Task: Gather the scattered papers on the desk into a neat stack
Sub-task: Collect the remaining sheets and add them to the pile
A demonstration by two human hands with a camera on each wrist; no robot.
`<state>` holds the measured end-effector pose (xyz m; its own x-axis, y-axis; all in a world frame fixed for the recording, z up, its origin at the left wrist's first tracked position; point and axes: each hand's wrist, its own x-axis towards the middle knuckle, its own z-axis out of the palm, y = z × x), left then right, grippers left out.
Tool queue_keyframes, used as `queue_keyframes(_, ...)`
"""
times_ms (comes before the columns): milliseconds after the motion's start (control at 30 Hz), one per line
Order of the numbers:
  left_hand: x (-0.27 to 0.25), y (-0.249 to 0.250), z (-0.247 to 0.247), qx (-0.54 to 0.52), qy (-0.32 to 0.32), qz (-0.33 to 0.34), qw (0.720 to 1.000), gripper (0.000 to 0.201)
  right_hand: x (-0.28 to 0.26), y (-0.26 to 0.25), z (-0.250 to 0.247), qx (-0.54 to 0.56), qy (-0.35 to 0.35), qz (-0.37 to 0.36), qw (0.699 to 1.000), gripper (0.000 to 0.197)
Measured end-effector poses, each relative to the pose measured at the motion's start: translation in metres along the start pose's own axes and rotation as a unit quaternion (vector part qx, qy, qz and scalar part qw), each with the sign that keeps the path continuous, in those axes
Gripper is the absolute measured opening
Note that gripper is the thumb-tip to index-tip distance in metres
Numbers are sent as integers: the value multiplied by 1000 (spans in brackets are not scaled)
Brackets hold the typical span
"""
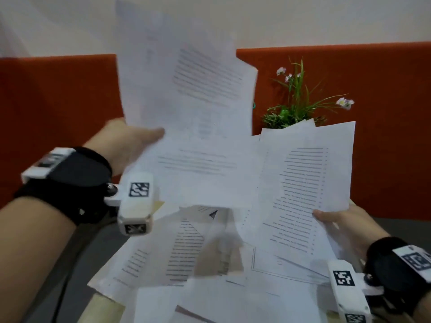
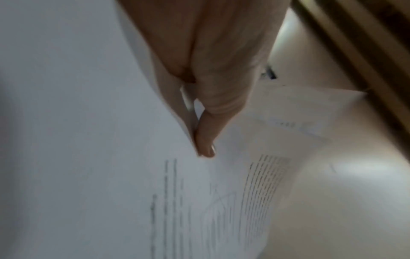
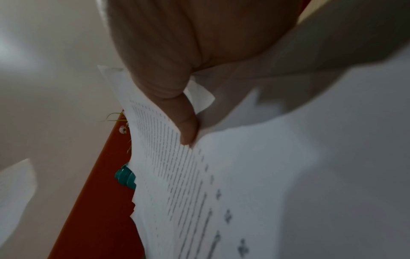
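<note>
My left hand [image 1: 130, 138] holds a loose bunch of printed white sheets [image 1: 184, 94] raised in the air, thumb [image 2: 206, 140] pinching them on top. My right hand [image 1: 338, 222] pinches another bunch of printed sheets [image 1: 310, 173] at their lower right corner, thumb [image 3: 184, 119] pressed on the top page. Both bunches fan out unevenly and overlap in the middle. Below them several more papers [image 1: 182, 255] lie scattered and overlapping on the light wooden desk [image 1: 102, 306].
An orange partition [image 1: 384, 113] runs along the back of the desk. A potted plant with small pink flowers [image 1: 296, 99] stands behind the right-hand sheets. A teal object [image 3: 125, 177] shows by the partition. Dark floor [image 1: 77, 264] lies left of the desk.
</note>
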<state>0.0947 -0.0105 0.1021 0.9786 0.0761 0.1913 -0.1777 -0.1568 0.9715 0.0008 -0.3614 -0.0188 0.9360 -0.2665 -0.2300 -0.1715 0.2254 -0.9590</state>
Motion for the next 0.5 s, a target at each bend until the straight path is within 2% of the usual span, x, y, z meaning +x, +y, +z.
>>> queue_keyframes(67, -5, -23, 23, -14, -36, -63, 997, 41, 3, 0, 5, -11, 1, -14, 1000, 34)
queue_keyframes(167, -18, -65, 65, -35, -87, -116, 989, 37, 4, 1, 11, 5, -9, -31, 999, 44)
queue_keyframes(300, -31, -95, 102, -94, -141, -177, 969, 23, 1, 1, 13, 18, -1, -36, 999, 35)
queue_keyframes(433, -34, -100, 118, -73, -163, -153, 972, 73, 1, 1, 10, 56, -16, -38, 998, 21)
queue_keyframes(500, -39, -94, 120, -40, -155, -139, 977, 72, 1, 2, 8, 3, -29, -59, 998, 28)
